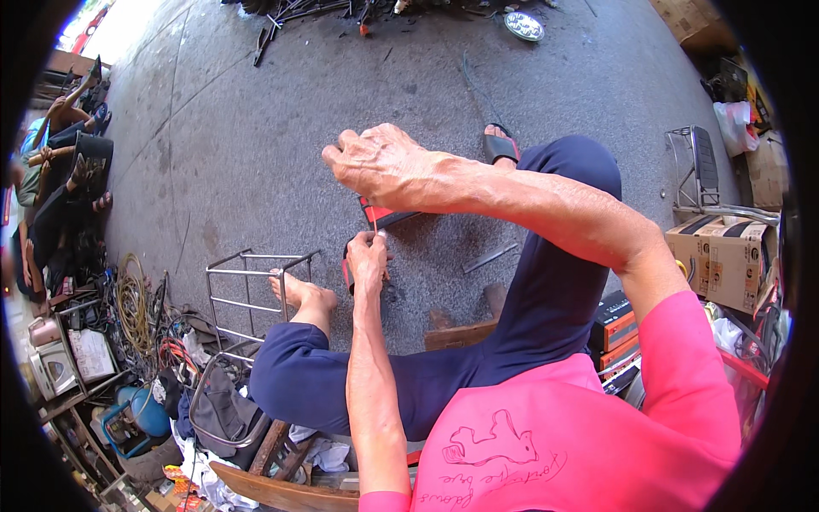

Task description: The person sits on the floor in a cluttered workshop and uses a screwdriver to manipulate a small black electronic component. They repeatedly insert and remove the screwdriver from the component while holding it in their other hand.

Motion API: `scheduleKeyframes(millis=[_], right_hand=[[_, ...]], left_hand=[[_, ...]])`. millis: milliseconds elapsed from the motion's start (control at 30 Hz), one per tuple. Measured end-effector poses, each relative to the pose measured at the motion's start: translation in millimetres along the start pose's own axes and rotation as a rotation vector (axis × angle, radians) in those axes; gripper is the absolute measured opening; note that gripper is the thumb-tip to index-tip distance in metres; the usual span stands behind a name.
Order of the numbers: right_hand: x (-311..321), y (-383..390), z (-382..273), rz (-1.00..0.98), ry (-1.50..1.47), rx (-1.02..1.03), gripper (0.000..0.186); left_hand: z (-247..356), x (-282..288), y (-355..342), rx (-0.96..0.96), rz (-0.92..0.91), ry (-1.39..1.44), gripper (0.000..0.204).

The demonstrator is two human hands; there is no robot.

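Observation:
My left hand (367, 258) pinches a thin red strand (375, 224) low between my knees, above a dark object on the floor. My right hand (375, 162) is raised above it with curled fingers; what they hold is hidden. A red and black object (401, 218) lies partly hidden behind the right hand and forearm. My bare left foot (303, 294) is beside a metal wire frame (243, 300); my right foot (499, 147) is in a dark sandal.
Other people (68, 171) sit at the far left. Coiled hose (132, 299), bags and clutter line the lower left. Cardboard boxes (712, 260) and a metal frame (695, 171) stand at right. A dark heap (307, 17) lies ahead, and a metal bar (490, 256) is on the floor.

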State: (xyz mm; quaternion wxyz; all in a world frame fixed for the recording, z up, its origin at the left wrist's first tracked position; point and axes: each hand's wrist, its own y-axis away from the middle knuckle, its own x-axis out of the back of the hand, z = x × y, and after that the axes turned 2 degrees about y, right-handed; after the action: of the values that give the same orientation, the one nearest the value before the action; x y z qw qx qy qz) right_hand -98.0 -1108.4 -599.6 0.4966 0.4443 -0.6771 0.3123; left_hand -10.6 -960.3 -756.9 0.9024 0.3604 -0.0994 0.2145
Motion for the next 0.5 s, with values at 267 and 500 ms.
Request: scheduleKeyframes(millis=[267, 500], right_hand=[[1.1, 5.1, 0.9, 0.041, -0.110, -0.072, 0.028], [0.5, 4.6, 2.4, 0.025, -0.038, -0.016, 0.029]], left_hand=[[-7.3, -22.9, -9.9, -0.008, -0.043, 0.100, 0.022], [-9.6, -28.5, -9.4, 0.008, -0.053, 0.192, 0.020]])
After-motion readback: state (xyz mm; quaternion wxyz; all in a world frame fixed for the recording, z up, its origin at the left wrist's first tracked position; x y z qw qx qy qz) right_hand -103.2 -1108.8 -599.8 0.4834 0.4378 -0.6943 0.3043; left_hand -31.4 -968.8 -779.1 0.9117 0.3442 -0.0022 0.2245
